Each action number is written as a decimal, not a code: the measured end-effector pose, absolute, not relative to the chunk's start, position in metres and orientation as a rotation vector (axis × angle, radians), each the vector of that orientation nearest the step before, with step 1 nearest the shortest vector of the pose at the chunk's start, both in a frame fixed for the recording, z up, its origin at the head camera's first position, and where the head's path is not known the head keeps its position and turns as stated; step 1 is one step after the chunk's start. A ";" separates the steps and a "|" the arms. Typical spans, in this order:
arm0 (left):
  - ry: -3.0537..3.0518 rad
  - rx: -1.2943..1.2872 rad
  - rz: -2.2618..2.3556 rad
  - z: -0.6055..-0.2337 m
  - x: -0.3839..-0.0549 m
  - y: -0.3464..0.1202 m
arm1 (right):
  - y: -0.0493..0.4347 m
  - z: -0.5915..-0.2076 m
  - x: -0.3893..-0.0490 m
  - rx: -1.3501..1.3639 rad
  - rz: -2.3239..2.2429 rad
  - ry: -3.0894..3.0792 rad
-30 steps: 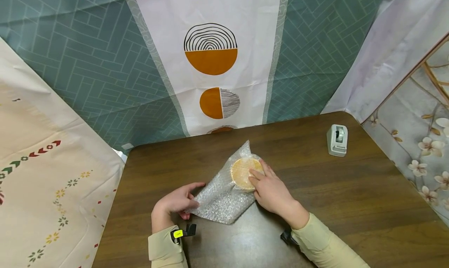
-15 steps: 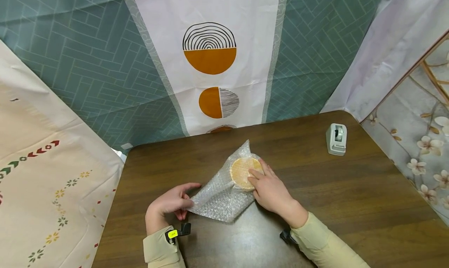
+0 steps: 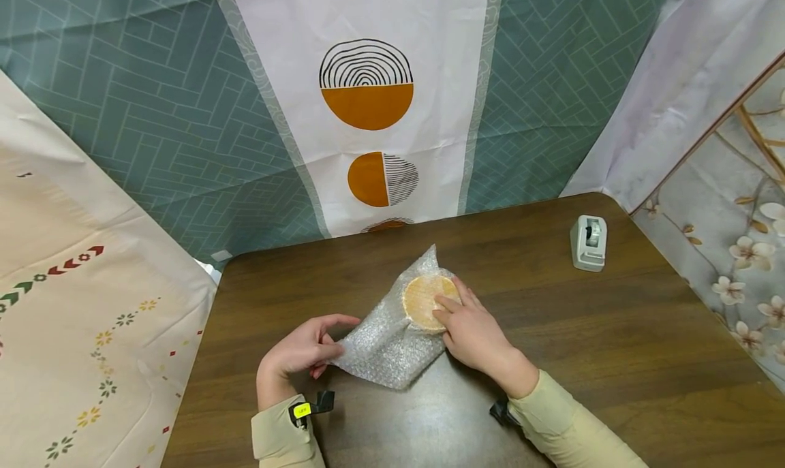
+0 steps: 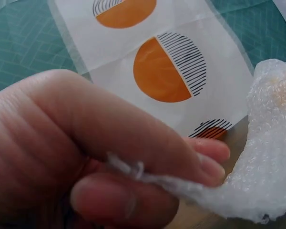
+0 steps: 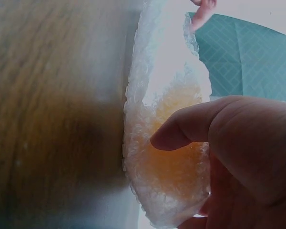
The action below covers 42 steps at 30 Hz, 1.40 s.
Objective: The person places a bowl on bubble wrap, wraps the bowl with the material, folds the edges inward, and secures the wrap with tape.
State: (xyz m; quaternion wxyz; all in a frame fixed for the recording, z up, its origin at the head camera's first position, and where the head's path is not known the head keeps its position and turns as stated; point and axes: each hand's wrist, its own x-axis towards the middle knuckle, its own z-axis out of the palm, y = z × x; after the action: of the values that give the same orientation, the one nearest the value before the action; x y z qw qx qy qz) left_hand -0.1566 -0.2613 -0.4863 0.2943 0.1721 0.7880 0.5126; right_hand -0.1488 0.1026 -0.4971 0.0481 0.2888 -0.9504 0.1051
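Note:
A sheet of bubble wrap lies over and around a round, yellow-orange topped object on the table; its exact kind is blurred by the wrap. My left hand pinches the sheet's left corner between thumb and fingers. Up close in the left wrist view, the thin edge of the bubble wrap runs between thumb and finger. My right hand grips the wrapped object, fingers over its top. Seen from the right wrist, the thumb presses against the object's wrapped side.
A white tape dispenser stands at the far right of the brown wooden table. Fabric hangings rise behind the table's back edge, and more patterned cloth borders it on both sides.
My left hand shifted slightly left with the bubble wrap corner, then its fingers moved a little on the edge. The right hand and the wrapped object hold still.

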 end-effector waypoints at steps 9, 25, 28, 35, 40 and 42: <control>2.104 0.580 1.401 -0.486 -0.159 -0.261 | 0.103 -0.497 -0.149 0.893 0.317 -2.892; 2.144 0.774 1.757 -0.488 -0.162 -0.257 | 0.103 -0.499 -0.149 0.900 0.336 -2.873; 2.088 0.763 1.817 -0.487 -0.162 -0.256 | 0.103 -0.499 -0.149 0.901 0.342 -2.870; 2.069 0.785 1.905 -0.486 -0.162 -0.252 | 0.103 -0.499 -0.149 0.908 0.331 -2.870; 2.035 0.805 1.982 -0.485 -0.162 -0.250 | 0.104 -0.499 -0.149 0.914 0.334 -2.877; 2.017 0.823 2.013 -0.486 -0.162 -0.249 | 0.104 -0.499 -0.149 0.915 0.333 -2.874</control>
State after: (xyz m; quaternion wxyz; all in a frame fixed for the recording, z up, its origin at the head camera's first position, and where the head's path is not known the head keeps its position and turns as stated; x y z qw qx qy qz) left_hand -0.1620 -0.2489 -0.4859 0.0875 0.2763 0.6774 0.6761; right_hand -0.1489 0.1040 -0.4992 0.0536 0.3010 -0.9458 0.1095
